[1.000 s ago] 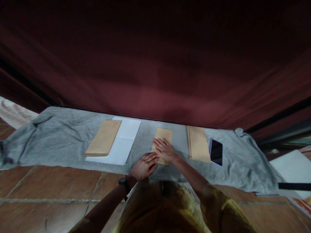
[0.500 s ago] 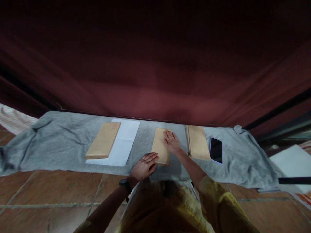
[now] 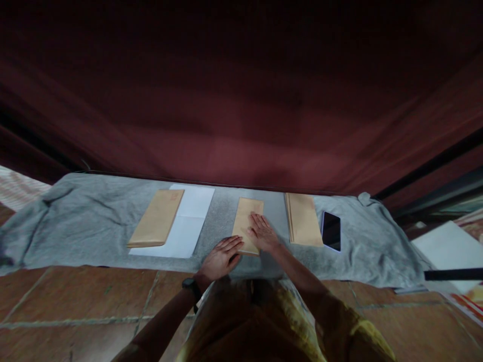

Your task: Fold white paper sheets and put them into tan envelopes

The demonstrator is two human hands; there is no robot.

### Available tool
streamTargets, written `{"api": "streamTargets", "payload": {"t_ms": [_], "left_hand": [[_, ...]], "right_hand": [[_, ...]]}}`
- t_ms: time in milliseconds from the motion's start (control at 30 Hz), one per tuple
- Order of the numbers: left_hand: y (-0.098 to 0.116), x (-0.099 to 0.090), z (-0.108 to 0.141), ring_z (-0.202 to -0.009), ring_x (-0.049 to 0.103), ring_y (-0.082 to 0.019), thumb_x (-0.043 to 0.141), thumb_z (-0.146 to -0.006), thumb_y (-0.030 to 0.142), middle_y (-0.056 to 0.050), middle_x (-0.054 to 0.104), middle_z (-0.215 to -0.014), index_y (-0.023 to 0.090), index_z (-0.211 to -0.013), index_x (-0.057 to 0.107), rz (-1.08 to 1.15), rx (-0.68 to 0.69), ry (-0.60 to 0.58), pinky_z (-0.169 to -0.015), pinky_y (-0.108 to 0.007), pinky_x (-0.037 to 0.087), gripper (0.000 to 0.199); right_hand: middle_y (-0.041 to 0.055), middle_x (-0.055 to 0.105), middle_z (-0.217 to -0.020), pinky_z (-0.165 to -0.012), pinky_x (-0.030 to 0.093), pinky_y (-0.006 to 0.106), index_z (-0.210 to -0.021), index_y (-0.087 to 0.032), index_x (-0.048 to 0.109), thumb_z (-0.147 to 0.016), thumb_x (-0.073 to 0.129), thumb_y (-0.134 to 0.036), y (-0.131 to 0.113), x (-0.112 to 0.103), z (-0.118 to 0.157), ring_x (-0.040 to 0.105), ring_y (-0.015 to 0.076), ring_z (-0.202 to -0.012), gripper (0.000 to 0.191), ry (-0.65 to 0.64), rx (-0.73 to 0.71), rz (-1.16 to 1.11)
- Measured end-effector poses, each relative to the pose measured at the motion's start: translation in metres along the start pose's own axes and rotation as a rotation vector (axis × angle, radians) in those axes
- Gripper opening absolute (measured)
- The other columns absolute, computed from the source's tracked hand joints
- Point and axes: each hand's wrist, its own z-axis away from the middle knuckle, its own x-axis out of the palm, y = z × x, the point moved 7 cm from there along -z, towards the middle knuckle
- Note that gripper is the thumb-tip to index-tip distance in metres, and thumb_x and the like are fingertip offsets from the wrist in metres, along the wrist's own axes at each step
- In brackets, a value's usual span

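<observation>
On the grey cloth (image 3: 94,226), between red backdrop (image 3: 241,125) and tiled floor (image 3: 94,291), we have the middle envelope (image 3: 243,213) near the front edge; our left hand (image 3: 219,260) and right hand (image 3: 263,236) touch it, fingers outstretched.

The long, rectangular brown paper envelope (image 3: 243,218) lies flat on the grey fabric cloth (image 3: 101,216), its long sides running away from the person and its far end angled slightly to the right. A small patch of faint reddish print marks its far right corner; the lettering is too small to read. The near end shows a thin, pale edge; whether it is one envelope or several stacked cannot be told. The left hand (image 3: 222,257) covers its near left corner, the right hand (image 3: 263,234) part of its right side.
</observation>
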Motion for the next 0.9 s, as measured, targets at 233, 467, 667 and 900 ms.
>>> {"api": "streamTargets", "payload": {"t_ms": [233,467,667,900], "left_hand": [[0.0,0.0,0.001,-0.143,0.052,-0.024,0.056,-0.1,0.026,-0.009,0.059,-0.151,0.023,-0.145,0.056,-0.004,0.001,0.009,-0.118,-0.049,0.046,0.045],[0.0,0.0,0.0,-0.142,0.053,-0.024,0.056,-0.1,0.027,-0.008,0.06,-0.151,0.023,-0.142,0.059,-0.006,-0.008,0.015,-0.117,-0.048,0.048,0.042],[-0.002,0.004,0.002,-0.141,0.054,-0.024,0.055,-0.101,0.029,-0.009,0.061,-0.149,0.024,-0.142,0.06,-0.004,0.0,0.04,-0.117,-0.049,0.047,0.041],[-0.008,0.006,0.001,-0.139,0.056,-0.024,0.057,-0.101,0.028,-0.009,0.063,-0.147,0.021,-0.145,0.057,0.022,-0.012,0.042,-0.116,-0.046,0.049,0.045]], "right_hand": [[0.0121,0.034,-0.167,-0.13,0.026,0.047,-0.163,-0.015,0.031,-0.108,0.04,-0.036,-0.017,-0.001,0.024,0.032,0.023,-0.156,0.06,0.015,-0.08,-0.012],[0.0113,0.031,-0.169,-0.13,0.025,0.044,-0.164,-0.014,0.028,-0.109,0.038,-0.041,-0.032,-0.006,0.046,0.03,0.0209,-0.157,0.061,0.019,-0.15,-0.017],[0.0118,0.033,-0.168,-0.13,0.026,0.044,-0.162,-0.013,0.033,-0.11,0.036,-0.048,-0.042,-0.013,0.062,0.031,0.0216,-0.156,0.063,0.022,-0.193,-0.054],[0.0103,0.051,-0.158,-0.126,0.038,0.043,-0.153,-0.017,0.05,-0.107,0.05,-0.04,-0.046,-0.017,0.075,0.048,0.0227,-0.147,0.052,0.042,-0.166,-0.152]]}}
